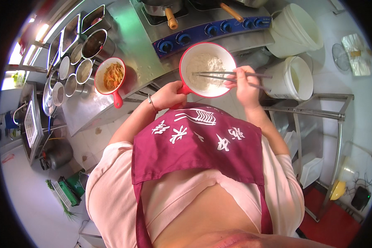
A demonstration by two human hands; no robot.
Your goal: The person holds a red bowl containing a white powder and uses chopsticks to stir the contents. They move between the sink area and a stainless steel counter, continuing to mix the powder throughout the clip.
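Observation:
My left hand (170, 95) grips the red handle of a round white bowl with a red outside (183, 62), holding it up in front of my apron. Pale flour-like powder (209, 66) covers the bowl's bottom, heaped and clumpy toward the right. Between the fingers of my right hand (246, 88) is a pair of dark chopsticks (209, 75). Their tips reach into the bowl at the powder. On the steel counter to the left, a second red-handled bowl (117, 99) contains shredded orange and pale vegetables (114, 76).
A gas stove with blue-panelled knobs (201, 32) lies ahead, bearing a pot with a wooden handle (171, 19). Several steel containers (94, 43) crowd the counter's left. White plastic buckets (293, 79) stand at right, above a metal rack (310, 111). A gas cylinder (58, 155) sits lower left.

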